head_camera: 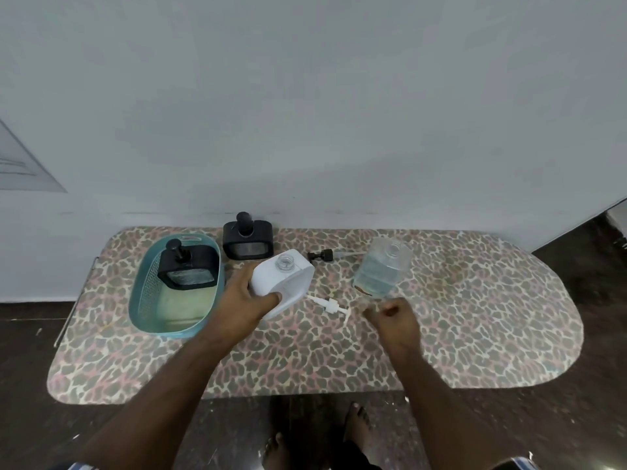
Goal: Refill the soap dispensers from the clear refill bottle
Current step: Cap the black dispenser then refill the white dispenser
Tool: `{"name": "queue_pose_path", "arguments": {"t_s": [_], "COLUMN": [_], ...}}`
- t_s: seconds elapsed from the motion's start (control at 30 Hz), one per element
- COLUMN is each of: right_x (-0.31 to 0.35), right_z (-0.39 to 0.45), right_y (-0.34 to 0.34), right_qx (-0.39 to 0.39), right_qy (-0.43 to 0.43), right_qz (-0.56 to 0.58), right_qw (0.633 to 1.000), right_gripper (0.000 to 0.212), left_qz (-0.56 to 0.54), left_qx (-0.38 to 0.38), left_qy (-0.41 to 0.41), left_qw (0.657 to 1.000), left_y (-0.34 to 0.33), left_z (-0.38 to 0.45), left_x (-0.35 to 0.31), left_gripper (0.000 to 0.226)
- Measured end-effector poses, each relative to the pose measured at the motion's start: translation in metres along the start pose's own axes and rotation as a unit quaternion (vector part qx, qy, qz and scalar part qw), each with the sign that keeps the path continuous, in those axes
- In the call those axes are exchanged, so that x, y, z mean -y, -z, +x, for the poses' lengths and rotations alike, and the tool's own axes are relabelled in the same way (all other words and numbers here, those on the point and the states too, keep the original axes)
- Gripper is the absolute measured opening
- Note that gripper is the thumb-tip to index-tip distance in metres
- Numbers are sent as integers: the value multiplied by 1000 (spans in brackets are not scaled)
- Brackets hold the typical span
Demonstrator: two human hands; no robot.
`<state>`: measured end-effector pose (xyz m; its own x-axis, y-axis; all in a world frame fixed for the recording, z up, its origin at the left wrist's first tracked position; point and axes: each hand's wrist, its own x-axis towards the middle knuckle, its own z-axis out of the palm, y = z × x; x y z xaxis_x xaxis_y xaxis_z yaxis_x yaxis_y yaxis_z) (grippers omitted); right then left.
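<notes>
L hand [245, 297] grips white dispenser [284, 283], cap off | R hand [393, 315] loosely curled, empty, nr clear refill bottle [382, 268] | white pump [330, 306] on surface [305, 361]

A: Where can the hands pass?

B: The near strip of the bench [305, 364] is bare, and so is its whole right end beyond the clear refill bottle [381, 269].

A: And the middle?

B: Crowded. A white pump [330, 306] lies flat between the white dispenser [285, 286] and the right hand [395, 317]; a black pump [324, 255] lies behind (just beside the bottle).

A: The left?

B: The teal basket [176, 286] blocks it, with a black dispenser [188, 268] standing inside. Another black dispenser [247, 239] stands at the wall, leaving only a narrow gap behind the white one.
</notes>
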<state>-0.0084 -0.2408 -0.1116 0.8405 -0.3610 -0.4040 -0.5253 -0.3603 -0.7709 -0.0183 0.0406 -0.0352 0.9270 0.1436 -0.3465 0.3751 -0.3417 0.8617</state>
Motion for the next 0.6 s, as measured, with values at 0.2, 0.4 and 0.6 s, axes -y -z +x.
{"name": "queue_pose_path", "arguments": {"t_s": [0.2,0.4,0.6], "right_x": [21,42,67], "right_z": [39,56,41], "right_y": [41,26,28], "right_qx": [18,59,37], "right_qy": [111,131,194], "right_qz": [20,40,35], "right_qw": [993,989,980], "right_gripper": [97,91,71], "left_qz": [8,14,-5], "left_qx": [15,32,39], "left_qy": [9,14,-7], "left_qw": [1000,999,999], "left_y": [-10,-18,-11], "left_z": [10,13,8], "left_x": [-7,-14,-25], "left_gripper": [54,54,45]}}
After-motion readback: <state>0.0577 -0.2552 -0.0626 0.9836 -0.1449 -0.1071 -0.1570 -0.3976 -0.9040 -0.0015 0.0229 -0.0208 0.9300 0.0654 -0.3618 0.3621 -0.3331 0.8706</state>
